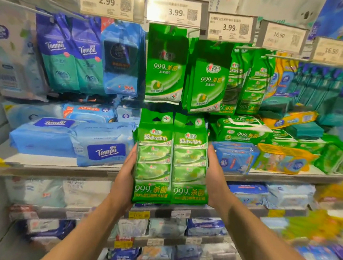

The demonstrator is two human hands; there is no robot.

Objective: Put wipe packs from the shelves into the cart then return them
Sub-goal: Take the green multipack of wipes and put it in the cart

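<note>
Presently, head view, the only one we have. We hold two green wipe packs side by side, upright, in front of the shelving. Our left hand presses flat against the outer edge of the left green pack; our right hand does the same on the right green pack. The fingers of both hands are hidden behind the packs, so we cannot tell whether they curl round the backs or lie straight; only palms, thumbs' edges and wrists show.

Just above the hands hang matching green packs on pegs, under price tags. Left of the left hand, blue Tempo packs lie on the middle shelf. Right of the right hand, a blue pack sits near, with more green and yellow packs beyond. Below the hands, lower shelves carry paler packs, blurred.

No cart is in view. Our judgement: the two packs are off the pegs and in hand, held close to the stock they match, so we are either just lifting them away or about to hang them back; the frame alone does not settle which. Either way, the packs are neither in a cart nor back on their pegs, so that step is left.
</note>
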